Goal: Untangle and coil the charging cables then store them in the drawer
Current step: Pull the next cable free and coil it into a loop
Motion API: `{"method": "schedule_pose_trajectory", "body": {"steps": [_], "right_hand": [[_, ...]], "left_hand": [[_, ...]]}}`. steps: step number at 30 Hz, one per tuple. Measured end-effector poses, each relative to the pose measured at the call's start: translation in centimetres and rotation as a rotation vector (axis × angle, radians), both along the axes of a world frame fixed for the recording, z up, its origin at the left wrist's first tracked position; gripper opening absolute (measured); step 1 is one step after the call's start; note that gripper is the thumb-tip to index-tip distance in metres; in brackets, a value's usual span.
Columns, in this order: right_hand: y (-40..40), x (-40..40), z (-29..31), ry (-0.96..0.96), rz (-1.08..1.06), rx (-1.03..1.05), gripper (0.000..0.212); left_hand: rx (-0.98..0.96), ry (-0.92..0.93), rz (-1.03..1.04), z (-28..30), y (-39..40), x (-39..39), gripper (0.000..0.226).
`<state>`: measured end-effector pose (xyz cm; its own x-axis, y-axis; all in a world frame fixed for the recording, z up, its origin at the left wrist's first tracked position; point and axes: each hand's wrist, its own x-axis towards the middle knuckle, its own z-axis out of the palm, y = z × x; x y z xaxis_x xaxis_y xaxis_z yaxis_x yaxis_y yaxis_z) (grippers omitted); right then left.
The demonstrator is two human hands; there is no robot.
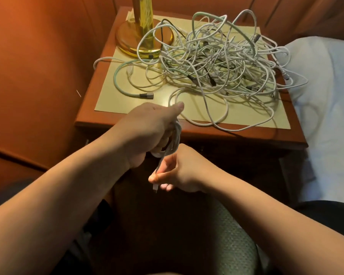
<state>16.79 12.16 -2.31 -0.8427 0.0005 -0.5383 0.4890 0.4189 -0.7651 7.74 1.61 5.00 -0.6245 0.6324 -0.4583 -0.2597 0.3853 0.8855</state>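
We are sitting close against a small wooden desk [236, 133] wedged between an orange wall on our left and a bed [326, 108] on our right, so there is little room to swing sideways; the free space is in front of the desk's near edge, over our lap, and that is where we are working. A yellow mat [127, 96] is covering most of the desk top, and a brass lamp base [131, 39] is taking up the far left corner.

The tangle of charging cables [216, 62] is sprawling across the mat, mostly white with a pale green cable [119, 80] trailing off to the left. Some loops are hooking around the lamp base and others are spilling over the right edge toward the bed, so pulling hard would probably drag them off or snag the lamp.

Our left hand [151, 132] is closing around a small white coil [174, 139], holding it just off the near edge so the loops are staying together. Our right hand [179, 171] is pinching the free end of that same cable below the coil, its plug [155, 188] sticking out downward, likely for wrapping the tail. The drawer is not clearly showing from here.
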Motion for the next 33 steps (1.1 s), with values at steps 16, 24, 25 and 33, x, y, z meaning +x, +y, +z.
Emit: {"method": "schedule_pose_trajectory", "body": {"steps": [16,24,25,33], "right_hand": [[-1.1,-1.1,0.0,0.064,0.109,0.213,0.016],[2.9,-0.2,4.8,0.147,-0.009,-0.008,0.039],[3.5,0.0,5.4,0.183,-0.057,-0.043,0.040],[5.5,-0.3,6.6,0.348,-0.257,-0.224,0.028]], "left_hand": [[-0.215,0.169,-0.157,1.2,-0.2,-1.5,0.061],[0.047,0.184,0.019,0.7,-0.2,-4.2,0.055],[0.040,0.236,0.021,0.5,0.0,-4.0,0.056],[-0.032,0.557,-0.032,0.1,2.2,-2.9,0.077]]}}
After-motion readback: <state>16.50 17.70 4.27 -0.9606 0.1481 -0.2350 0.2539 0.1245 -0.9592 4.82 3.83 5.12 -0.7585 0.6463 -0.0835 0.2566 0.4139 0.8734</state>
